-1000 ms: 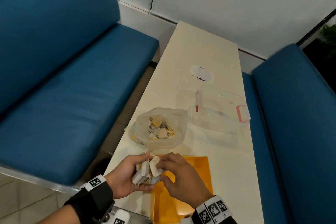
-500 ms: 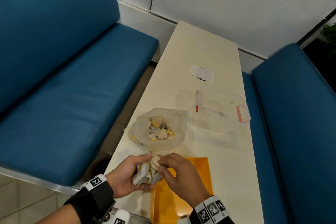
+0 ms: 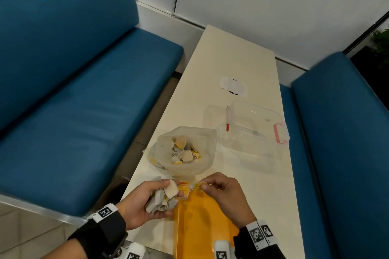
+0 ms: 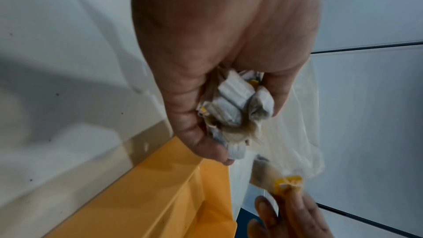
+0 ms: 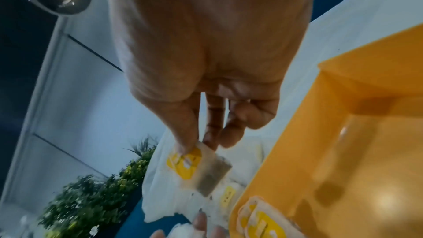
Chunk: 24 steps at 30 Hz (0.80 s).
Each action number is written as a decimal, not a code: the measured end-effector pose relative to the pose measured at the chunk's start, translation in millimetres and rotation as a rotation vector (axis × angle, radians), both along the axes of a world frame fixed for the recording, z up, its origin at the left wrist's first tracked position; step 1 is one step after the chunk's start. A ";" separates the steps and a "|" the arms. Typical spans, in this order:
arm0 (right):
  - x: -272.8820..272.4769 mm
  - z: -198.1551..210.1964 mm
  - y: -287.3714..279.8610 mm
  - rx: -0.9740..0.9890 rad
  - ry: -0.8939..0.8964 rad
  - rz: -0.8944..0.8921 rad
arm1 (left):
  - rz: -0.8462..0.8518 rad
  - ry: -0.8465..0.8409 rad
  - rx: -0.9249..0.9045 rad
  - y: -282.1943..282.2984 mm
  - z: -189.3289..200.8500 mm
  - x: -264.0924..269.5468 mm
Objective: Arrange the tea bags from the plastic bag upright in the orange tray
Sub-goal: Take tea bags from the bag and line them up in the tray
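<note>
My left hand [image 3: 147,197] grips a bunch of several tea bags [image 3: 163,198] just left of the orange tray [image 3: 197,227] at the table's near end; the bunch [image 4: 233,108] shows in the left wrist view, curled in the fingers. My right hand [image 3: 219,191] pinches one tea bag [image 5: 201,167] with a yellow tag by its top, between thumb and fingers, above the tray's far edge. In the head view this bag's tag [image 3: 196,185] hangs between both hands. The open plastic bag [image 3: 185,151] with more tea bags stands right behind the tray. The tray's floor [image 5: 370,160] looks bare.
A clear plastic box [image 3: 250,130] with red clips lies right of the bag, its lid beside it. A small white wrapper [image 3: 232,86] lies farther up the white table [image 3: 229,52]. Blue benches [image 3: 84,94] flank the table on both sides.
My right hand has pulled one tea bag out of the bunch and moved a little right and away from the left hand, which keeps its grip.
</note>
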State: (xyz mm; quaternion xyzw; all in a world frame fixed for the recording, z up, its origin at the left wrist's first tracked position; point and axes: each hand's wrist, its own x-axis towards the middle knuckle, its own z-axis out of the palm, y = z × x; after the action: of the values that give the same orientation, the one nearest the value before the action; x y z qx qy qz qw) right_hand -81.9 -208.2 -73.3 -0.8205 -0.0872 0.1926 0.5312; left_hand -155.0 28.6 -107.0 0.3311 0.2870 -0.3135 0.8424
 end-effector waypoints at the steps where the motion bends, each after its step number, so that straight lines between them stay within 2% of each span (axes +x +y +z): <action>1: 0.8 -0.9 -1.8 0.005 0.048 -0.007 | 0.004 0.000 0.000 1.7 0.1 -0.6; 5: -2.5 -14.8 -3.6 -0.042 0.269 0.013 | 0.017 -0.010 0.020 6.2 -0.9 -1.5; 10: -13.4 -43.9 4.2 -0.095 0.414 0.035 | 0.021 -0.016 0.020 4.1 -0.8 -4.4; 15: -16.4 -59.8 16.8 -0.108 0.448 0.036 | -0.034 -0.014 0.046 -4.4 -0.9 -7.7; 24: -20.1 -72.9 30.0 -0.138 0.352 -0.056 | -0.056 -0.021 0.045 -7.9 -1.5 -12.8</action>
State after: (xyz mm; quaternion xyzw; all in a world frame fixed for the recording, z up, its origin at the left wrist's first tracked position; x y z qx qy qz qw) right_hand -102.0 -178.2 -146.2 -0.8107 0.0433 0.3235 0.4861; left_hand -167.9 20.8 -108.5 0.3610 0.2757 -0.3270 0.8287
